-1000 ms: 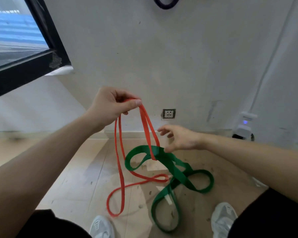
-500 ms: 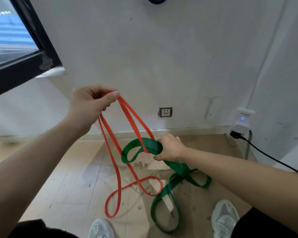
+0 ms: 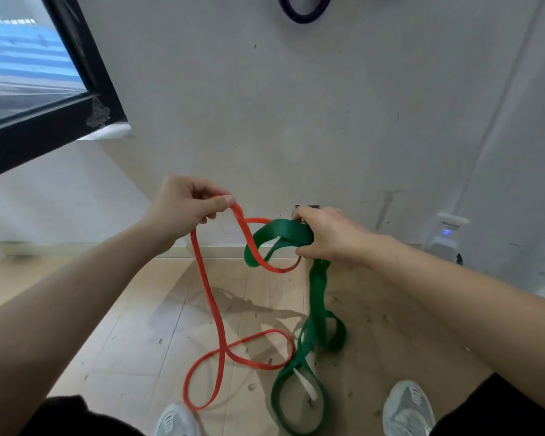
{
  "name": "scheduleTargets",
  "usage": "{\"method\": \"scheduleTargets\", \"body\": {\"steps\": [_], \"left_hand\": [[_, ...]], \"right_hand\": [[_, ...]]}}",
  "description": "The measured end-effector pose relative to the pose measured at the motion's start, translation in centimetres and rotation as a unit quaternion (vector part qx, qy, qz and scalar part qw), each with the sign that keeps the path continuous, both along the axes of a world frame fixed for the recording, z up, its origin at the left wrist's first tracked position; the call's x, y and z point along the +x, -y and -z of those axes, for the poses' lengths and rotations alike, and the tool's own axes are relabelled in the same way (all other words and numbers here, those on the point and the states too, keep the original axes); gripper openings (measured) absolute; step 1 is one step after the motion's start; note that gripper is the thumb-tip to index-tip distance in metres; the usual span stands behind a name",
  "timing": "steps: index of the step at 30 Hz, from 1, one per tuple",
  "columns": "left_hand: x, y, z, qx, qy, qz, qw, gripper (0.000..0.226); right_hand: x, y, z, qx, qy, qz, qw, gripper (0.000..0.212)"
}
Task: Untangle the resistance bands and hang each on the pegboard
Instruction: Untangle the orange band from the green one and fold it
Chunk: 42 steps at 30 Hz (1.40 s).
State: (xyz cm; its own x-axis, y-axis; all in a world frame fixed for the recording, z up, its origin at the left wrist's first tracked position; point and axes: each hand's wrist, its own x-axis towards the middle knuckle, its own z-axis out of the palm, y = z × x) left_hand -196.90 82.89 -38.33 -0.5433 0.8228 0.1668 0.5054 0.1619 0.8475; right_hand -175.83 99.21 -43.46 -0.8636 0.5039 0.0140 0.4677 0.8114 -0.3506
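Note:
My left hand [image 3: 183, 209] pinches the top of a thin orange band [image 3: 206, 287] at about chest height. From there the orange band hangs to the floor, and one strand of it threads through a loop of the wide green band [image 3: 317, 291]. My right hand [image 3: 328, 236] grips that green loop and holds it up level with my left hand. The rest of the green band trails down in twisted loops onto the wooden floor between my shoes. A dark band [image 3: 302, 11] hangs on the wall at the top edge of the view.
A white wall [image 3: 296, 121] faces me, with a socket low behind my right hand. A black-framed window [image 3: 44, 99] is at the upper left. A white plugged-in device [image 3: 447, 237] sits low on the right. My shoes [image 3: 406, 407] stand at the bottom.
My right hand reached to the green band, gripped it and lifted it up off the floor. The orange band's lower loops shifted as my left hand kept holding its top.

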Motion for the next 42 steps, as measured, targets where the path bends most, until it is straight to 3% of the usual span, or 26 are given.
{"method": "scheduleTargets", "body": {"steps": [3,6,10,12,16,20,22,24,27,29,31,33,36,39,42], "left_hand": [[0.1,0.0,0.3,-0.013,0.002,0.009,1.0,0.009],[0.2,-0.1,0.6,-0.03,-0.006,0.015,0.999,0.007],[0.0,0.2,0.8,-0.07,-0.034,0.024,0.997,0.006],[-0.2,0.4,0.8,-0.071,-0.036,0.014,0.997,0.006],[-0.9,0.6,0.8,-0.058,-0.044,-0.028,0.997,0.009],[-1.6,0.7,1.1,-0.051,-0.053,-0.078,0.994,0.011],[-1.8,0.7,1.2,-0.056,-0.047,-0.075,0.995,0.011],[-1.8,0.7,1.1,-0.065,-0.045,-0.063,0.995,0.01],[-1.7,0.7,0.9,-0.065,-0.044,-0.056,0.995,0.01],[-1.6,0.7,0.7,-0.06,-0.04,-0.057,0.996,0.01],[-1.4,0.8,0.5,-0.058,-0.039,-0.059,0.996,0.011],[-1.2,0.8,0.3,-0.055,-0.035,-0.057,0.996,0.012],[-0.8,0.7,0.0,-0.047,-0.014,-0.043,0.998,0.012],[-0.1,0.5,-0.4,-0.034,0.014,-0.02,0.999,0.012],[0.6,0.3,-0.7,-0.021,0.029,0.002,0.999,0.012]], "right_hand": [[0.4,-0.1,-0.9,-0.084,-0.07,-0.026,0.994,0.036],[1.1,-0.1,-1.3,-0.205,-0.175,-0.022,0.963,0.039],[2.1,-1.1,-1.4,-0.316,-0.297,0.048,0.9,0.036],[2.7,-2.2,-1.0,-0.328,-0.307,0.091,0.889,0.034],[4.1,-3.7,0.9,-0.314,-0.226,0.129,0.913,0.028],[4.9,-4.4,2.3,-0.333,-0.218,0.163,0.903,0.028],[5.1,-4.8,2.9,-0.311,-0.171,0.151,0.922,0.025],[5.0,-4.6,3.9,-0.266,-0.083,0.119,0.953,0.024],[4.3,-3.4,6.1,-0.197,0.072,0.044,0.977,0.04],[3.8,-2.5,7.3,-0.154,0.211,-0.01,0.965,0.052],[3.2,-1.9,7.4,-0.11,0.288,-0.037,0.951,0.067],[2.4,-1.7,6.2,-0.105,0.254,-0.042,0.961,0.069],[0.8,-1.0,2.8,-0.169,0.081,-0.032,0.982,0.054],[-0.5,0.2,-0.6,-0.233,-0.052,-0.028,0.971,0.05],[-1.6,1.1,-2.8,-0.268,-0.101,-0.037,0.957,0.052]]}}
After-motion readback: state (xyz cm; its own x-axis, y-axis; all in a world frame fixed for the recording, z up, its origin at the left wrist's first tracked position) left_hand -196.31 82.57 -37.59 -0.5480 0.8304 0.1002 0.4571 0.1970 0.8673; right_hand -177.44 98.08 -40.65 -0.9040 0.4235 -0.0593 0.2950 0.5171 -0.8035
